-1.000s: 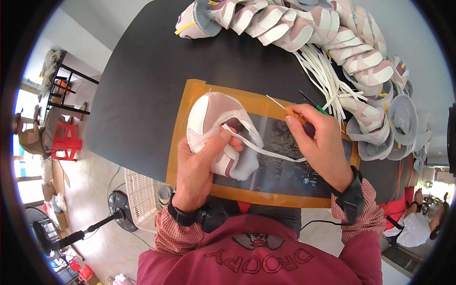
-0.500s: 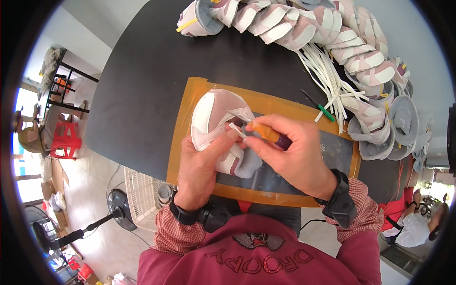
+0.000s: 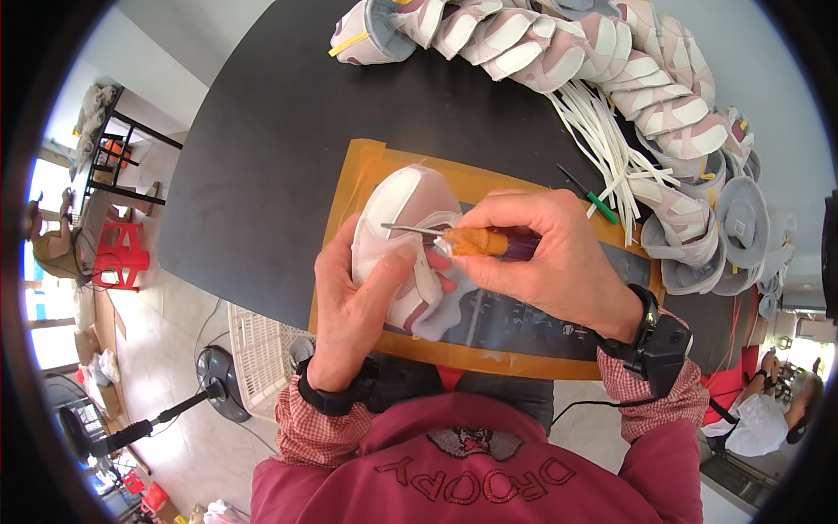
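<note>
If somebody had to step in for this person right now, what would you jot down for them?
Left hand: grips the pink-and-white shoe upper from its left side, holding it on the mat.
Right hand: closed on an awl with an orange handle; its metal tip lies across the upper, near the white strap.
Nearby: a row of uppers along the far edge of the table, a bundle of white laces, and a green-handled tool beside them.
Done: can't tell how much of this upper is finished.
Left: the awl work on this upper is under way; the white laces lie loose.
</note>
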### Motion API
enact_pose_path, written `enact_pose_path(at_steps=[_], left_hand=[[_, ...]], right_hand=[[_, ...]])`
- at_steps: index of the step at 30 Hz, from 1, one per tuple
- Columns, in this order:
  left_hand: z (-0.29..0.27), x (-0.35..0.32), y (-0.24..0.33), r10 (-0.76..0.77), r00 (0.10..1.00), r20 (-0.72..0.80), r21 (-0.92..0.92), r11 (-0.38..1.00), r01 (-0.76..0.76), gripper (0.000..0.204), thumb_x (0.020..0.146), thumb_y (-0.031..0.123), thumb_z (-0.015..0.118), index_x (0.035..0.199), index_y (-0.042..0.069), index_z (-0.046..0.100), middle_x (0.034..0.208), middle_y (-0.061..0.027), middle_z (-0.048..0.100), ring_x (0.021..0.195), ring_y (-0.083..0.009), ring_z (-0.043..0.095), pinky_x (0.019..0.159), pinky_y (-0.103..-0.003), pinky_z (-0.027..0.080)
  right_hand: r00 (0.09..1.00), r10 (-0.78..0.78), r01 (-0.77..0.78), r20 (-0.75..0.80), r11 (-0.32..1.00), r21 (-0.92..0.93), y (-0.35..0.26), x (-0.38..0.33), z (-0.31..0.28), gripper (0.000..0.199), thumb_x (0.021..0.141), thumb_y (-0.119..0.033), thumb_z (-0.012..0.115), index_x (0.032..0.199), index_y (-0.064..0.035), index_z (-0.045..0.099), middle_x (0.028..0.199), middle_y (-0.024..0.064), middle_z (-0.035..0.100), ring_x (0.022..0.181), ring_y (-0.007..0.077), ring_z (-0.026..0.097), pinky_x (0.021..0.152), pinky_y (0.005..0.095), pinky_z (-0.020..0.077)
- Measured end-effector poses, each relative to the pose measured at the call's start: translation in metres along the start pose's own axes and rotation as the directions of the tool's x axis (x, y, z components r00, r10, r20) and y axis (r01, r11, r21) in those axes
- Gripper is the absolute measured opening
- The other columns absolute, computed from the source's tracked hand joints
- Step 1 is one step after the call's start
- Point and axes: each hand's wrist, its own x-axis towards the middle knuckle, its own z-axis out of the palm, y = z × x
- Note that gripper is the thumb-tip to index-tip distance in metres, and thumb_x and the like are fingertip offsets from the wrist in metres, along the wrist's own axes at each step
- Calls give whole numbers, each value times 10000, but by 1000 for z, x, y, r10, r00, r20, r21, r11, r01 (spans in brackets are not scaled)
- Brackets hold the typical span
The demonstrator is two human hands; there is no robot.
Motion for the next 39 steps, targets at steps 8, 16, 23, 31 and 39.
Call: enact_pose_path(at_steps=[8, 16, 23, 31, 39], left_hand=[[-18, 0, -8, -71, 995, 76, 153, 986, 59, 313, 891, 104, 612, 1161, -52, 584, 918, -110, 688, 756, -153, 680, 654, -259, 553], [-9, 1, -7, -75, 990, 120, 72, 995, 67, 340, 877, 67, 607, 1189, -60, 558, 941, -114, 679, 763, -165, 683, 667, -267, 555], [-6, 0, -4, -70, 991, 117, 135, 989, 54, 335, 846, 42, 604, 1161, -66, 571, 938, -111, 674, 771, -164, 679, 690, -273, 554], [-7, 3, -15, 75, 993, 94, 317, 943, -102, 261, 821, 62, 650, 1048, -64, 629, 845, -71, 683, 744, -109, 647, 656, -252, 525], [1, 5, -9, -65, 997, 31, 74, 995, 63, 237, 887, 109, 611, 1058, -53, 632, 829, -78, 693, 706, -105, 654, 589, -227, 523]], right_hand=[[994, 72, -72, 83, 997, 0, -4, 2, -4, 177, 783, -51, 684, 911, 68, 661, 746, 69, 651, 638, 54, 533, 554, 222, 433], [994, 86, -83, 63, 995, -45, -6, 1, 0, 154, 792, -40, 656, 897, 69, 680, 669, 73, 660, 622, 62, 581, 571, 225, 470], [996, 85, -85, -4, 996, 32, 1, -1, 6, 141, 768, -50, 658, 857, 56, 686, 674, 95, 673, 594, 95, 624, 541, 240, 465], [996, -3, -6, -91, 996, -90, 7, -2, 11, 128, 734, -68, 680, 804, 39, 671, 621, 117, 616, 552, 126, 584, 524, 271, 435], [979, 97, -31, -179, 941, 338, -29, -2, -13, 101, 928, -132, 600, 956, -35, 603, 712, 26, 607, 507, 10, 468, 432, 161, 322]])
